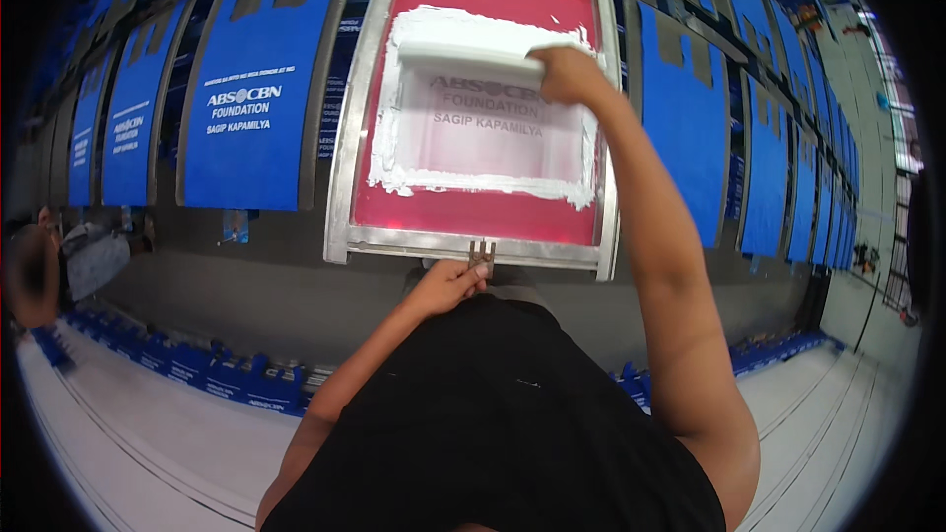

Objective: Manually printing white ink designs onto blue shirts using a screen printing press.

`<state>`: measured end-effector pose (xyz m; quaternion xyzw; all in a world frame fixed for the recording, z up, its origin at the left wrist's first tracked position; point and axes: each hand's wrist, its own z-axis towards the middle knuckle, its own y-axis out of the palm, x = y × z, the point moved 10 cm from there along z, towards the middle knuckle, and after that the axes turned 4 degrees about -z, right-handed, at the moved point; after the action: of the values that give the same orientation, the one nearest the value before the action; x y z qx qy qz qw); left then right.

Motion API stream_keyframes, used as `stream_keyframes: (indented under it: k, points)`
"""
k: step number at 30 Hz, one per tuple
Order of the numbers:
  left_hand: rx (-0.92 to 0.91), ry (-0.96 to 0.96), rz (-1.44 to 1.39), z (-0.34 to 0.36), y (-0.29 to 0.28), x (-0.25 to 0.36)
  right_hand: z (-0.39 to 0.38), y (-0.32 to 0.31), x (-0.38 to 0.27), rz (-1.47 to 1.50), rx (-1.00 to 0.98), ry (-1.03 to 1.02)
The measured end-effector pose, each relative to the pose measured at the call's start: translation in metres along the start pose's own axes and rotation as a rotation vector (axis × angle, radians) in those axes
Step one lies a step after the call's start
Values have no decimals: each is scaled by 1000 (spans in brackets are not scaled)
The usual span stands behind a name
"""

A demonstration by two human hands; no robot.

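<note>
Blue panels [241,163] flank frame [347,167] holding white paste [483,28]; squeegee [463,55] in right grip [569,76].

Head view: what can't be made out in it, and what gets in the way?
Head view: the right hand's exact finger placement on the white bar; blurred.
Head view: the left hand's underside fingers at the metal bracket; hidden by the hand itself.
Head view: whatever lies directly under the metal frame; the frame covers it.
Head view: details of the person at the left; blurred, near the dark fisheye rim.
</note>
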<state>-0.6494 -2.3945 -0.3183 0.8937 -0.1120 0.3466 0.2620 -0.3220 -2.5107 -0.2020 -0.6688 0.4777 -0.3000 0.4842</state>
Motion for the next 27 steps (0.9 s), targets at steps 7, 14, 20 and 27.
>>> stream_keyframes:
  k: [7,14,20,27]
  points:
    - [86,8,42,3,-5,-6,-179,43,-85,143,276,-75]
    - [237,-100,152,17,-25,-47,-154,1,-48,178,343,-66]
    - [137,-50,41,18,-24,-50,-82,-26,-6,116,448,-125]
    - [182,46,861,-7,-37,83,-8,47,11,-41,597,-88]
